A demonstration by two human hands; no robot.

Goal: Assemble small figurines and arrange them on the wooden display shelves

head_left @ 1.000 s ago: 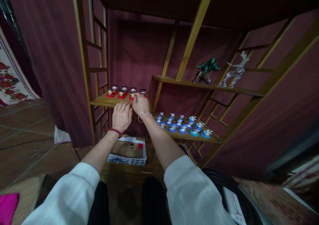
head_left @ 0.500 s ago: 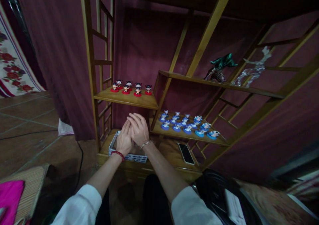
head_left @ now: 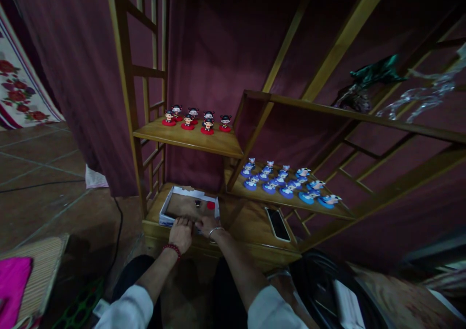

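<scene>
A shallow cardboard box (head_left: 171, 220) with a patterned outside and brown inside sits on the lowest shelf. Inside it are a small dark-topped figurine piece (head_left: 197, 203) and a round red base (head_left: 211, 205), lying apart. My left hand (head_left: 182, 233), with a red bead bracelet above it, is closed with its fingers curled at the box's front rim. Beside it, my right hand (head_left: 207, 225), wearing a silver bangle, is closed with its fingertips turned toward the left. What the fingers hold, if anything, is too dark and small to make out.
Several red-based figurines (head_left: 188, 121) stand on the shelf (head_left: 196, 144) above the box. Blue and purple figurines (head_left: 287, 189) fill a shelf to the right. A phone (head_left: 277, 223) lies below them. A green ornament (head_left: 378, 72) and a clear deer figure (head_left: 424, 93) stand higher.
My hands were laid one over the other above the box. They have come apart and moved down to its front rim, exposing the box's inside. The view has shifted slightly.
</scene>
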